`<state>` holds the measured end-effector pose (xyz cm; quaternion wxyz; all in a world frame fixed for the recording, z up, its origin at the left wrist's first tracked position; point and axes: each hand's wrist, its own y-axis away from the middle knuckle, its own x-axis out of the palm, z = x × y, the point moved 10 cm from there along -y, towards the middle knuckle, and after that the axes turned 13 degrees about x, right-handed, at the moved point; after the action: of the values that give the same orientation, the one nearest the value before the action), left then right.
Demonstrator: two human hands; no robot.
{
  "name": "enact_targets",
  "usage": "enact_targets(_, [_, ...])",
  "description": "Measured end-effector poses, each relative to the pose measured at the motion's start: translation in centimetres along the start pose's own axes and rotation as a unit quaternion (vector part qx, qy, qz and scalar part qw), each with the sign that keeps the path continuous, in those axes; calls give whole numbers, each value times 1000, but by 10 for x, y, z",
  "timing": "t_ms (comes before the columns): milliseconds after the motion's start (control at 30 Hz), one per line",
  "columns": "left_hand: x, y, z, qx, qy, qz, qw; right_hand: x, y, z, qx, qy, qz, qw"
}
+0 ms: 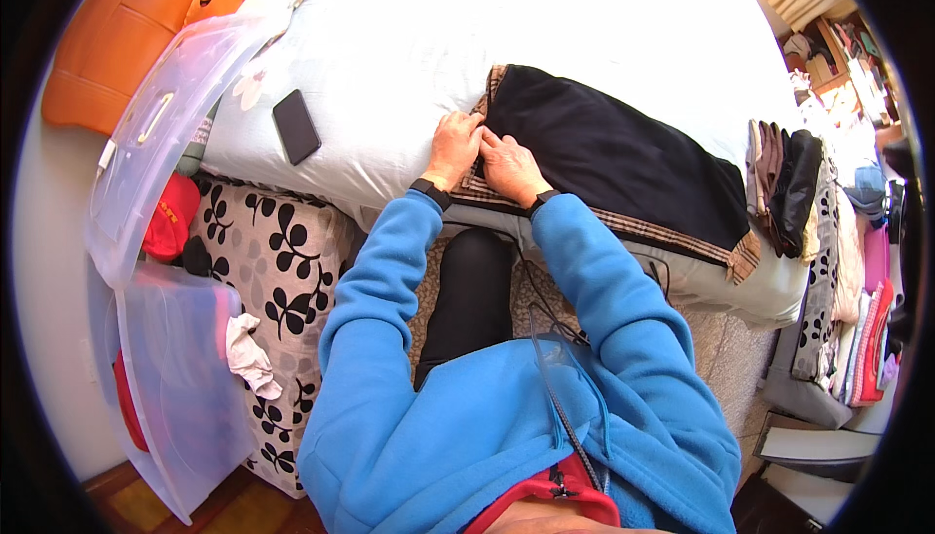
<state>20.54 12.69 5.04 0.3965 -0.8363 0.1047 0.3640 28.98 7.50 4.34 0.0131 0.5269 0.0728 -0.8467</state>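
Left hand (454,149) and right hand (514,172) seemingly pinch the black garment (614,149) at nine o'clock, likely steadying it (bed (399,57) beneath).

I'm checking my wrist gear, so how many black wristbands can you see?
2: a black wristband around your left wrist, another wristband around your right wrist. The blue sleeves could hide more.

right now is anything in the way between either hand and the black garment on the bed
Nothing visible is. The left hand and right hand are close together at the plaid-trimmed left end of the black garment. The phone lies on the bed, off to their left.
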Motion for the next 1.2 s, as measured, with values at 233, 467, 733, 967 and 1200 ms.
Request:
enact_targets(233, [-25, 34, 11, -102, 4, -39, 994, -4, 1, 4, 4, 23, -5, 1000])
enact_targets(467, [1, 66, 51, -352, 448, -120, 813, -5, 0, 6, 8, 39, -2, 999])
enact_targets(733, [25, 31, 73, -440, 497, 74, 745, -2, -1, 3, 9, 40, -14, 999])
enact_targets(967, [48, -10, 97, -437, 362, 104, 817, -4, 1, 2, 5, 33, -11, 999])
enact_targets(1200, [76, -47, 105, -426, 410, 97, 800, -7, 2, 2, 10, 30, -12, 999])
